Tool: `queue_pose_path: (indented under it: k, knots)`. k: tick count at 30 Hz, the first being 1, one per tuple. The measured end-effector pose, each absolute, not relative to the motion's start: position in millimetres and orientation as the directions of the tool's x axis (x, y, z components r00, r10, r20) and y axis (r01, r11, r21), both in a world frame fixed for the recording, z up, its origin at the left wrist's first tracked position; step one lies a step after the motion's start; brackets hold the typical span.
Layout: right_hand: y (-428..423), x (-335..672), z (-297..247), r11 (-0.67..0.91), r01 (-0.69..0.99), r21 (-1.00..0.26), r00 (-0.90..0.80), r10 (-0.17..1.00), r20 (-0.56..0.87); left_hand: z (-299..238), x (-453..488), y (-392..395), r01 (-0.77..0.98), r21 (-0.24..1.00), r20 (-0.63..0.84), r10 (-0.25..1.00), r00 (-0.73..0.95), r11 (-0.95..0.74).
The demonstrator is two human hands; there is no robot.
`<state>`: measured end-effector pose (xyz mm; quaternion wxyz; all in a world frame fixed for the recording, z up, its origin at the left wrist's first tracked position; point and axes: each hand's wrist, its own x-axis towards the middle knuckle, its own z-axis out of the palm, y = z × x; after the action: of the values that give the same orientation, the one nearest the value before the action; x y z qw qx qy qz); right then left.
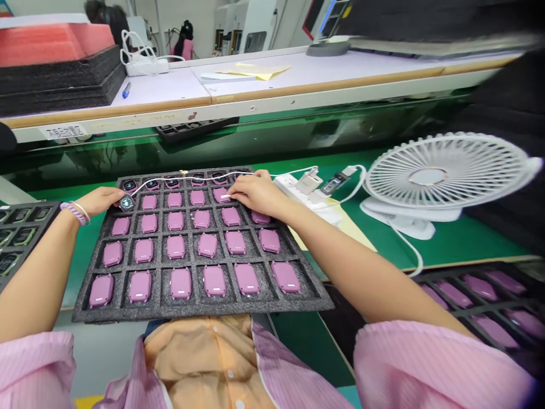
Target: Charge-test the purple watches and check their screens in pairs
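Note:
A small square watch [126, 203] with a lit screen is pinched in my left hand [104, 200], over the back left of a black foam tray [200, 309]. A thin white cable [183, 178] runs from this watch across the tray's back row. My right hand [254, 192] has its bent fingertips at a purple watch case [221, 194] in the second row from the back. A small white piece [225, 196] shows at those fingertips; its kind is unclear. Several purple watch cases lie back-up in the compartments, while dark screens face up in the back row.
Right of the tray are a white power strip [292, 184] with plugged-in adapters and a white fan [434, 176]. Other watch trays stand at left [32, 250] and lower right [460, 307]. A shelf [255, 94] crosses behind, bearing foam stacks, papers and a pen.

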<state>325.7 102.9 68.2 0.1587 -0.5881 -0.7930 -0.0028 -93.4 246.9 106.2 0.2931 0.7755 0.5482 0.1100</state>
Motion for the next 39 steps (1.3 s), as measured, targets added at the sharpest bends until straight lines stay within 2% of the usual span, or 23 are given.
queue_pose_path:
  k: [3, 6, 10, 12, 16, 19, 23, 28, 35, 39]
  knots:
    - [105.7, 326.2, 70.2, 0.334, 0.923, -0.190, -0.281, 0.924, 0.260, 99.7, -97.1, 251.8, 0.779, 0.580, -0.143, 0.911, 0.386, -0.239]
    - [111.5, 324.6, 74.5, 0.256, 0.943, -0.214, -0.209, 0.953, 0.219, 94.5, -100.9, 257.0, 0.763, 0.578, -0.131, 0.890, 0.436, -0.289]
    - [118.1, 316.2, 71.5, 0.100, 0.992, -0.076, -0.090, 0.988, 0.128, 91.7, -103.2, 259.9, 0.746, 0.572, -0.129, 0.862, 0.491, -0.339]
    - [120.0, 313.9, 65.1, 0.099, 0.992, -0.073, -0.087, 0.986, 0.143, 92.3, -103.6, 259.3, 0.743, 0.572, -0.134, 0.854, 0.503, -0.347]
    - [122.6, 317.8, 50.0, 0.125, 0.977, -0.172, -0.085, 0.971, 0.223, 95.7, -105.3, 257.6, 0.727, 0.587, -0.139, 0.841, 0.523, -0.355]
    - [123.8, 322.2, 42.4, 0.072, 0.981, -0.179, -0.018, 0.958, 0.288, 97.4, -106.7, 257.8, 0.701, 0.622, -0.139, 0.832, 0.537, -0.349]
    - [124.8, 323.0, 36.6, 0.099, 0.975, -0.197, -0.035, 0.951, 0.306, 95.9, -105.4, 260.1, 0.718, 0.617, -0.149, 0.849, 0.508, -0.321]
    - [124.7, 319.8, 31.3, 0.083, 0.986, -0.145, -0.028, 0.937, 0.349, 93.0, -100.8, 262.6, 0.746, 0.590, -0.141, 0.871, 0.471, -0.309]
    - [120.9, 312.8, 36.6, 0.088, 0.990, -0.108, -0.046, 0.940, 0.338, 96.7, -99.1, 262.5, 0.759, 0.576, -0.117, 0.888, 0.445, -0.304]
    - [115.0, 306.4, 42.8, 0.046, 0.995, -0.094, -0.006, 0.922, 0.387, 102.0, -94.5, 257.3, 0.792, 0.537, -0.021, 0.935, 0.355, -0.289]
